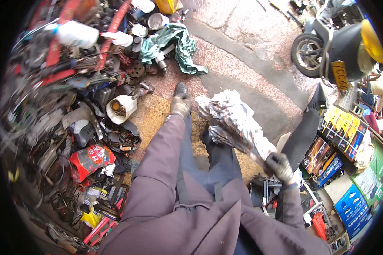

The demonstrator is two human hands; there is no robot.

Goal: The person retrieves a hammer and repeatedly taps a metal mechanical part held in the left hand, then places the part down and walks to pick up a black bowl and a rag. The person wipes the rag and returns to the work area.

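My right hand (281, 169), in a pale glove with dark fingers, is closed round the near end of a crumpled white rag (238, 119) with dark stains. The rag stretches away from that hand to the far left, above my right leg. My left hand (181, 107), in a dirty grey glove, is held out over my left leg, close to a dark shoe (181, 90). Its fingers look curled in; whatever they may hold is hidden.
Scrap parts, red metal bars (110, 38) and a white canister (121, 109) crowd the left. A green cloth (174, 42) lies ahead on the stained floor. A scooter (340, 51) stands at the far right, with printed boxes (342, 131) nearer and a dark seat-like shape (301, 138) beside them.
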